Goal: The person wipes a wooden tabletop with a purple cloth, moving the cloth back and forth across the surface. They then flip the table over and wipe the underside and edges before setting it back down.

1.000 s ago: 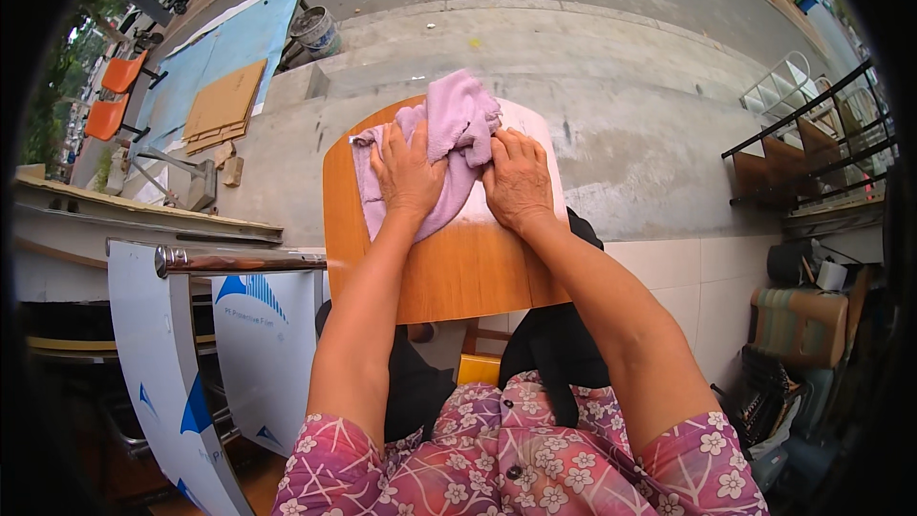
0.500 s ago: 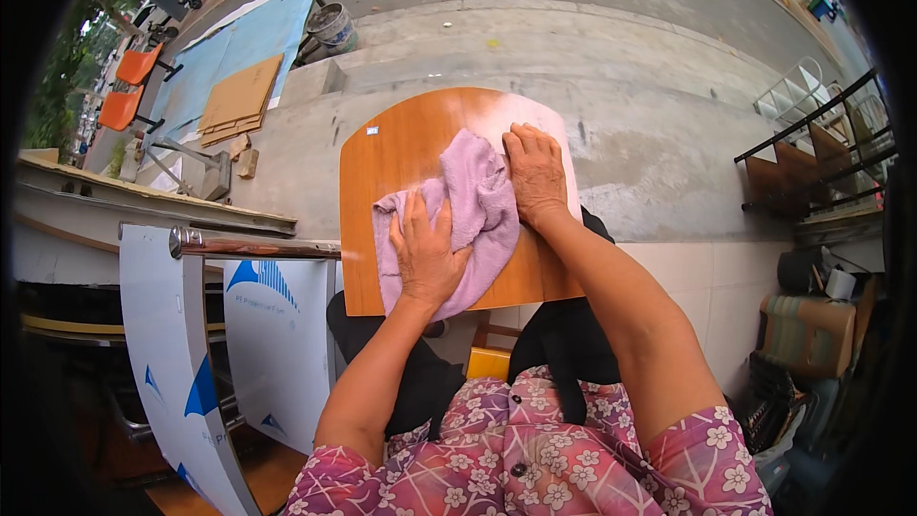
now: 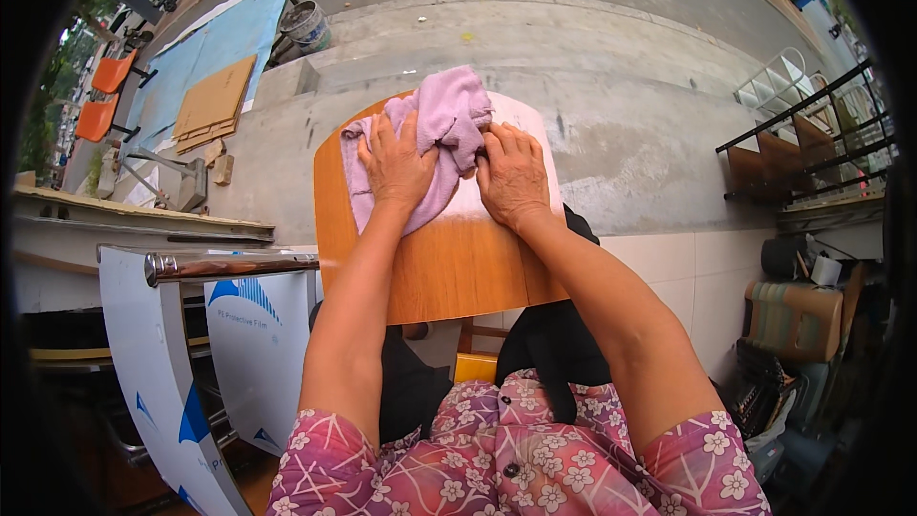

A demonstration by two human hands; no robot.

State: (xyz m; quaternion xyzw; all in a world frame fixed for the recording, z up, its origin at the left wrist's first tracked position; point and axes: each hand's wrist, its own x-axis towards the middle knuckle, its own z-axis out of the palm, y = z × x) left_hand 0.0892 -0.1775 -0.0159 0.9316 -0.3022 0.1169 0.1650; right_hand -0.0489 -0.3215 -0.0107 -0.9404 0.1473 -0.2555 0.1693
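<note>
A curved wooden board (image 3: 439, 272), orange-brown and shiny like a chair seat or back, lies in front of me above my knees. Bunched on its far left part is a pink-purple cloth (image 3: 454, 100), which partly overhangs the far edge. Flat on the cloth lies my left hand (image 3: 396, 172), its fingers somewhat apart, pressing it against the wood. My right hand (image 3: 516, 172) rests on the board's right side with fingers forward and slightly bent. Its thumb and forefinger touch the cloth's edge. White glare covers the board's far right surface.
A shiny metal tube (image 3: 229, 266) and film-covered white panels (image 3: 253, 325) stand left of the board. Farther off are a bucket (image 3: 306, 27), flat cardboard (image 3: 218, 100) and orange seats (image 3: 95, 119). A black metal rack (image 3: 802, 148) and a striped cushioned seat (image 3: 788, 320) stand right.
My left hand has pushed the cloth away from me across the board, baring the wood nearest me. My right hand has slid slightly nearer and now meets the cloth. The view has shifted slightly.
</note>
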